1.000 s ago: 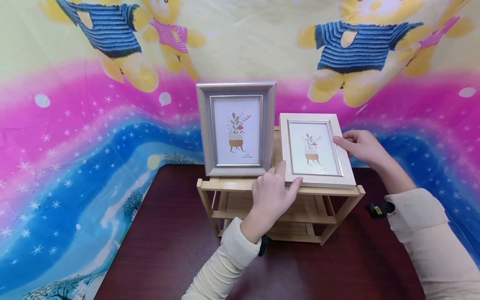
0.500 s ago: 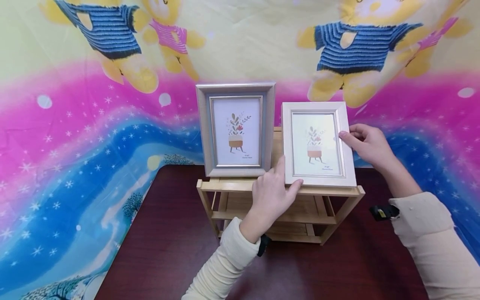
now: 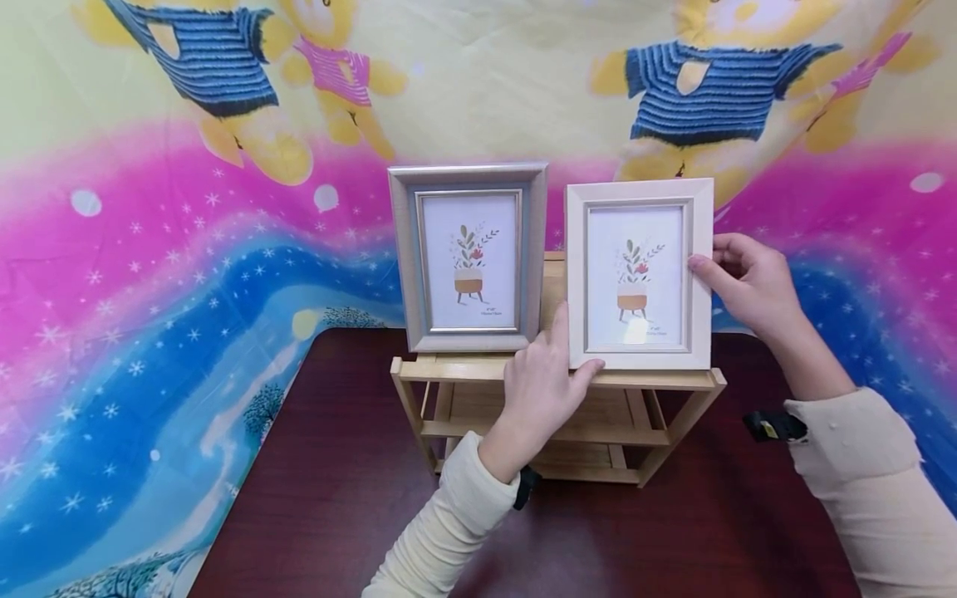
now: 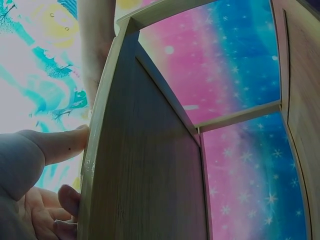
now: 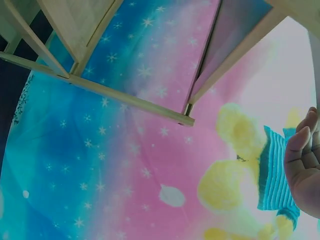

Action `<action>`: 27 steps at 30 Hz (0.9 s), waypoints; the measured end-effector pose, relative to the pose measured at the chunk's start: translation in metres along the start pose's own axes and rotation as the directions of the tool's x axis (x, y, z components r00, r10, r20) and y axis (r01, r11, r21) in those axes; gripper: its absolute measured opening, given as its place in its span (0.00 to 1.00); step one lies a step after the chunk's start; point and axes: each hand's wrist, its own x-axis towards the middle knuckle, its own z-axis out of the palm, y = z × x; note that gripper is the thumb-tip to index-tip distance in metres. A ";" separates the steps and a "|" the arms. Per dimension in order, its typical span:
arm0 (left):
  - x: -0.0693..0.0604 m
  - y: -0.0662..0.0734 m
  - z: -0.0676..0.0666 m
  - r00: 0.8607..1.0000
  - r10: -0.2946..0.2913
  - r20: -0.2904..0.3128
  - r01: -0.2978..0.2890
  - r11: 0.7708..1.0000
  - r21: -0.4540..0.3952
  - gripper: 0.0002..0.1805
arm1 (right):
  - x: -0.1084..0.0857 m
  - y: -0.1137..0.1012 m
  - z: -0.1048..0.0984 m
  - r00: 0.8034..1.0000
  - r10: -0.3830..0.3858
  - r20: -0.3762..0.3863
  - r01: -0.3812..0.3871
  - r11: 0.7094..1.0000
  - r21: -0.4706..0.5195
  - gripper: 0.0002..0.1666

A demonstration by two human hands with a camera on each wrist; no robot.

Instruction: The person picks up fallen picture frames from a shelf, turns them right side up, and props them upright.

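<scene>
In the head view a cream picture frame stands nearly upright at the right of a wooden rack's top. My right hand pinches its right edge, thumb on the front and fingers behind. My left hand touches its lower left corner, index finger straight along the side and thumb at the bottom edge. Beside it stands a grey-silver picture frame, apart from the cream one. In the left wrist view my left thumb meets the rack's edge. At the right wrist view's border my right hand is partly visible.
The rack has lower shelves and stands on a dark red-brown table. Close behind hangs a colourful cloth with bears and snowflakes. Each wrist carries a black strap device.
My right hand has moved up and right, raising the cream picture frame from leaning back to nearly upright. The left hand and the grey-silver picture frame have stayed in place.
</scene>
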 end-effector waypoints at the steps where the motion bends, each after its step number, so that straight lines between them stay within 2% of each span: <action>1: 0.000 0.000 0.000 1.000 0.001 0.001 -0.001 1.000 0.001 0.43 | -0.001 -0.001 0.000 1.000 -0.012 -0.008 0.012 1.000 0.007 0.19; 7: 0.000 0.000 0.001 1.000 0.013 -0.019 -0.012 1.000 0.012 0.44 | -0.002 -0.002 -0.002 0.998 -0.059 -0.030 0.060 0.998 0.033 0.18; 14: 0.001 -0.002 0.000 0.997 0.060 -0.057 -0.057 0.997 0.052 0.43 | -0.004 -0.004 -0.002 0.990 -0.118 -0.074 0.120 0.992 0.033 0.19; 17: 0.004 -0.005 -0.002 0.986 0.110 -0.127 -0.106 0.994 0.035 0.40 | -0.006 -0.004 -0.001 0.988 -0.129 -0.090 0.132 0.991 0.024 0.19; 19: 0.007 -0.007 -0.004 0.968 0.156 -0.196 -0.159 0.987 0.003 0.37 | -0.006 -0.005 -0.002 0.985 -0.143 -0.100 0.145 0.989 0.017 0.19; 21: 0.011 -0.009 -0.007 0.946 0.200 -0.254 -0.221 0.974 -0.055 0.35 | -0.007 -0.005 -0.002 0.982 -0.157 -0.108 0.160 0.987 0.015 0.19; 23: 0.015 -0.009 -0.010 0.932 0.226 -0.283 -0.274 0.951 -0.143 0.35 | -0.007 -0.005 -0.002 0.978 -0.172 -0.116 0.174 0.985 0.011 0.19; 25: 0.020 -0.010 -0.013 0.927 0.235 -0.293 -0.309 0.920 -0.239 0.36 | -0.008 -0.006 -0.002 0.975 -0.185 -0.122 0.188 0.982 0.008 0.18; 27: 0.023 -0.009 -0.016 0.930 0.227 -0.288 -0.321 0.886 -0.336 0.36 | -0.009 -0.006 -0.002 0.972 -0.198 -0.129 0.201 0.980 0.008 0.18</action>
